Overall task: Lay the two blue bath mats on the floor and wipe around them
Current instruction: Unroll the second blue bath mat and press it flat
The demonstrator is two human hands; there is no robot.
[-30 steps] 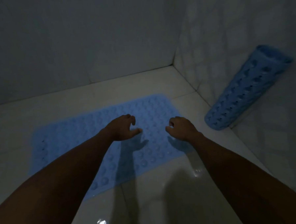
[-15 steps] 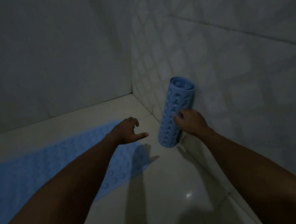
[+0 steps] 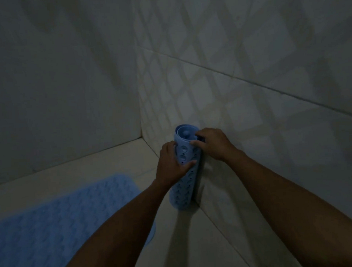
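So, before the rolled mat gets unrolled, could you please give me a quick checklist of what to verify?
1. Left hand grips the rolled blue rubber bath mat mid-body: ok.
2. Right hand holds the roll's top edge: ok.
3. Roll stands on the pale tiled floor against the patterned tile wall: ok.
4. Flat blue bath mat already laid: ok.
5. Bare floor beside it for the second mat: cannot tell, arms cover much.
6. Wiping cloth within reach: not ok, none visible.

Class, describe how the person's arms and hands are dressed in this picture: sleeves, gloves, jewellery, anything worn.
Both forearms are bare as far as the frame shows, no sleeves visible. The left hand and right hand wear no gloves. No watch, bracelet or ring shows, though the dim light could hide small items.
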